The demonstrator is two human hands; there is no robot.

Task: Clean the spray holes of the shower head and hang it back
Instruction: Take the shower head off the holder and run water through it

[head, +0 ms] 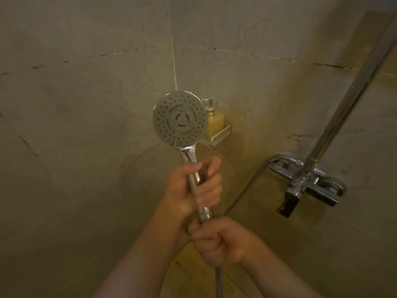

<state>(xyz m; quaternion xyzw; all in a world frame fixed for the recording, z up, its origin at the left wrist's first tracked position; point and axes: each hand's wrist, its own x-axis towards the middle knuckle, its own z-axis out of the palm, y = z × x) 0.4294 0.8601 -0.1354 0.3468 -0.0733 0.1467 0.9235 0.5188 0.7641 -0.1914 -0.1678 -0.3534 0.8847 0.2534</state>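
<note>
A chrome shower head [180,119] is held upright in the middle of the view, its round grey face with rings of spray holes turned toward me. My left hand [193,186] is shut around the chrome handle. Just below it, my right hand [221,244] is shut on the metal hose [218,280] where it joins the handle's bottom end. The hose drops out of the frame at the bottom.
A chrome mixer tap [305,181] sits on the wall at the right, with a vertical riser pipe [352,97] leading up from it. A corner shelf [221,136] behind the shower head holds a yellow soap dispenser [213,123]. Grey tiled walls surround everything.
</note>
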